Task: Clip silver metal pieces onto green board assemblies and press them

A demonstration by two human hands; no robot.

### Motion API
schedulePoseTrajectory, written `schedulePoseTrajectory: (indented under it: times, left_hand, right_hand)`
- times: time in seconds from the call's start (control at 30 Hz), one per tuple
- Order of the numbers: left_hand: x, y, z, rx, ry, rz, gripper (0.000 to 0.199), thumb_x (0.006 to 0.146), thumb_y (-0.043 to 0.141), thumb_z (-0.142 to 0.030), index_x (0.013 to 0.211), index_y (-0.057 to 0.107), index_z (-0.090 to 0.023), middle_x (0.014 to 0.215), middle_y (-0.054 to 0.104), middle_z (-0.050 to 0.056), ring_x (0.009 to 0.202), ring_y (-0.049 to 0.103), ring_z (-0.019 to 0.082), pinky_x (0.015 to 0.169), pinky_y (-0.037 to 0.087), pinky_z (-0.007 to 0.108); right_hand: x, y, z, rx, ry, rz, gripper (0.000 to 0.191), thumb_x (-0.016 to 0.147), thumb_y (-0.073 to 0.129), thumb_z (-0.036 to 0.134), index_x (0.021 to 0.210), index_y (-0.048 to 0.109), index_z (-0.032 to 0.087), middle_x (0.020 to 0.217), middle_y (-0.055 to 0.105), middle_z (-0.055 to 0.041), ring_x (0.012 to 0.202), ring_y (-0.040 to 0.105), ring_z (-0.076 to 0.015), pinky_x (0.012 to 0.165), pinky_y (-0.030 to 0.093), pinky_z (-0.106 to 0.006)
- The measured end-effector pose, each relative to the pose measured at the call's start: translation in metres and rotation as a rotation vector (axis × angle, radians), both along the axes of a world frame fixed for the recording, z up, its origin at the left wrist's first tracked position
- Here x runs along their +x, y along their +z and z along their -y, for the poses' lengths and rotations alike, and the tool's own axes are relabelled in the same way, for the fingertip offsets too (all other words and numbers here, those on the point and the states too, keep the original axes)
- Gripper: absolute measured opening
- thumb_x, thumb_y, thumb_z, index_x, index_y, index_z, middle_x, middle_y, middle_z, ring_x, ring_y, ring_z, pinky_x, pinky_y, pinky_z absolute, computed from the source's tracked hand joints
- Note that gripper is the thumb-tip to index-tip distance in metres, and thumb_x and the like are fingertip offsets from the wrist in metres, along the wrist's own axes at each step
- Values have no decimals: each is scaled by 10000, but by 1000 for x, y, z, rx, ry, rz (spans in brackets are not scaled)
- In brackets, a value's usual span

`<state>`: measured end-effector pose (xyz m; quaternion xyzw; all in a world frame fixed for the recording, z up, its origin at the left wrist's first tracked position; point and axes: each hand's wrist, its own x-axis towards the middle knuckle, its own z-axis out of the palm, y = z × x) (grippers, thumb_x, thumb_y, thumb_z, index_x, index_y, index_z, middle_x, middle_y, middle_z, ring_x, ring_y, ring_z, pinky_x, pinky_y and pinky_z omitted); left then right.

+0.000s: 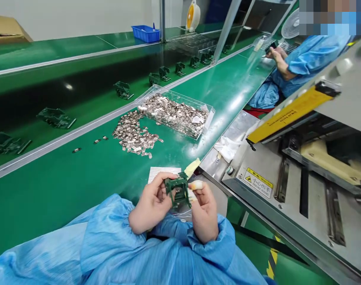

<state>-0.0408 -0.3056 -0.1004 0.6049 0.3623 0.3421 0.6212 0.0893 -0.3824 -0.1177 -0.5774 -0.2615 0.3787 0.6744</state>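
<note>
A dark green plastic frame part (178, 190) is held up between both hands above my lap. My left hand (152, 202) grips its left side, with thumb and fingers closed round it. On the right side, my right hand (204, 208) pinches the same part; white covers wrap the thumb and a fingertip. Just behind the part lie a ribbed white block (164, 172) and a pale yellow strip (192, 167). Farther off, a heap of small metal pieces (135, 134) spreads over the green bench, beside a clear tray (208, 122) filled with more of them.
Several similar green parts (122, 90) sit along the dark belt beyond a metal rail (88, 122). At right stands a press-like machine (257, 158) with a yellow bar (290, 113). A co-worker in a blue smock (312, 59) is at the far right. A blue bin (146, 34) stands behind.
</note>
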Motion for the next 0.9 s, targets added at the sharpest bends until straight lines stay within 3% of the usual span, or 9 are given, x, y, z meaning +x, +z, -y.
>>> schedulePoseTrajectory:
  times: [0.1, 0.23, 0.3, 0.43, 0.6, 0.77, 0.9]
  left_hand:
    - [5, 0, -16, -7, 76, 81, 377, 789, 734, -334, 1088, 534, -220, 899, 600, -4, 680, 592, 105, 590, 545, 211]
    - [14, -11, -38, -27, 16, 150, 451, 795, 746, -372, 1127, 493, -203, 897, 607, 0, 721, 633, 113, 682, 584, 247]
    - [17, -19, -43, -30, -58, 166, 445, 817, 729, -366, 1147, 481, -200, 871, 604, -7, 682, 629, 100, 674, 582, 243]
    - [16, -27, -42, -31, -111, 127, 419, 848, 700, -346, 1179, 489, -200, 882, 618, 9, 694, 629, 107, 643, 558, 221]
    - [11, -25, -41, 26, -139, -47, 397, 888, 646, -356, 1233, 537, -191, 801, 586, 4, 631, 604, 106, 573, 506, 199]
    - [10, -24, -43, 56, -135, -90, 383, 903, 629, -333, 1252, 545, -198, 698, 489, -39, 569, 582, 89, 516, 446, 167]
    - [11, -26, -42, 7, -107, -43, 407, 890, 649, -352, 1252, 544, -201, 735, 545, -20, 564, 581, 89, 555, 496, 190]
  right_hand:
    - [21, -19, 13, -62, -81, 88, 294, 830, 684, 459, 965, 668, 198, 879, 710, -64, 779, 644, -189, 729, 535, -313]
    - [25, -39, 10, -102, 273, 82, 379, 816, 657, 555, 794, 713, 182, 706, 690, -49, 675, 635, -195, 656, 536, -322]
    - [17, -43, 2, -82, 372, 63, 378, 798, 672, 548, 709, 695, 181, 659, 670, -30, 631, 613, -177, 625, 527, -301]
    - [2, -49, -5, -53, 356, 63, 332, 816, 652, 479, 677, 643, 178, 607, 617, -4, 566, 542, -141, 568, 478, -259]
    - [-4, -63, 2, 1, 292, 171, 320, 865, 549, 443, 662, 569, 197, 643, 534, -7, 604, 484, -151, 584, 430, -280]
    - [0, -73, 5, 28, 297, 355, 352, 874, 515, 435, 597, 481, 221, 610, 447, 2, 606, 441, -165, 583, 377, -300]
    - [14, -68, 9, -27, 376, 482, 281, 876, 520, 360, 636, 552, 218, 603, 512, -4, 581, 472, -163, 557, 374, -290]
